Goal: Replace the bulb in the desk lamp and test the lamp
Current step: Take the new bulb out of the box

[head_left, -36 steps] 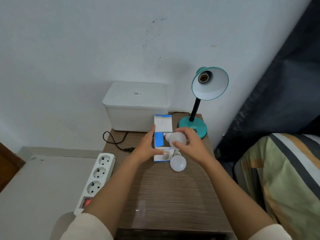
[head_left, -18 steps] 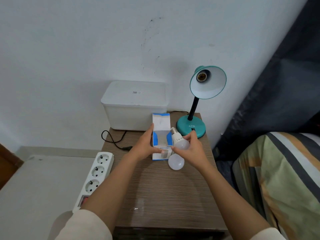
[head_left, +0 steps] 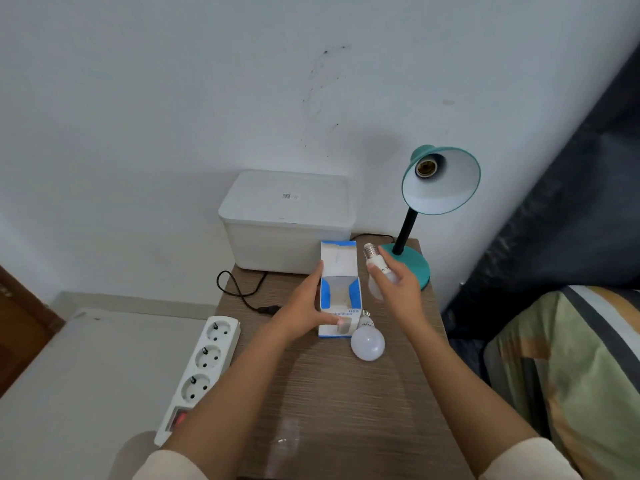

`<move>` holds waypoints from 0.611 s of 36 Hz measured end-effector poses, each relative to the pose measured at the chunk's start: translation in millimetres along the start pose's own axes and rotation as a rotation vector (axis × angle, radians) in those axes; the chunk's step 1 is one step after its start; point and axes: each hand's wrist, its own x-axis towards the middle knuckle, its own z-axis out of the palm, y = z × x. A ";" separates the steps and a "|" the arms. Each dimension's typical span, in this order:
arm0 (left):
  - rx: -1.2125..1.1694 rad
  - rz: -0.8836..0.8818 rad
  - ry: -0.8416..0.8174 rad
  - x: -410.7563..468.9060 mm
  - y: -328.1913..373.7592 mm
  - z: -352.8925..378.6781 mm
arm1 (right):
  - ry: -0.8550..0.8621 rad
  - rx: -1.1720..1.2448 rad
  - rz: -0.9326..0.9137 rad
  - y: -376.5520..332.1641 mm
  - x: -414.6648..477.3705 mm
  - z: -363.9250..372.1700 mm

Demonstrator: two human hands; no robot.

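A teal desk lamp (head_left: 439, 180) stands at the table's back right, its shade tilted toward me and its socket (head_left: 424, 167) bare. My right hand (head_left: 398, 289) grips a white bulb (head_left: 375, 268), screw base pointing up, just left of the lamp base (head_left: 414, 263). My left hand (head_left: 306, 306) holds an open blue-and-white bulb box (head_left: 338, 289) lying on the wooden table (head_left: 346, 393). A second white bulb (head_left: 367, 341) lies on the table next to the box's near end.
A white lidded plastic box (head_left: 287, 220) sits against the wall behind the bulb box. A white power strip (head_left: 201, 372) with a red switch lies at the table's left edge, a black cord (head_left: 242, 292) beside it. Striped bedding (head_left: 568, 368) is to the right.
My right hand has drawn the bulb out of the box and lifted it up and right toward the lamp base. My left hand still steadies the box.
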 end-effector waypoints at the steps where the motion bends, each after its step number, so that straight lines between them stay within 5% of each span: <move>1: -0.007 -0.011 -0.006 0.3 -0.5 0.1 | 0.007 0.001 0.006 1.5 4.7 1.7; 14: 0.016 0.003 0.067 0.5 -15.7 4.0 | -0.100 0.103 0.179 7.7 37.7 17.9; 22: 0.064 0.051 0.153 0.0 -27.6 12.7 | -0.251 0.031 0.065 15.4 21.5 -3.2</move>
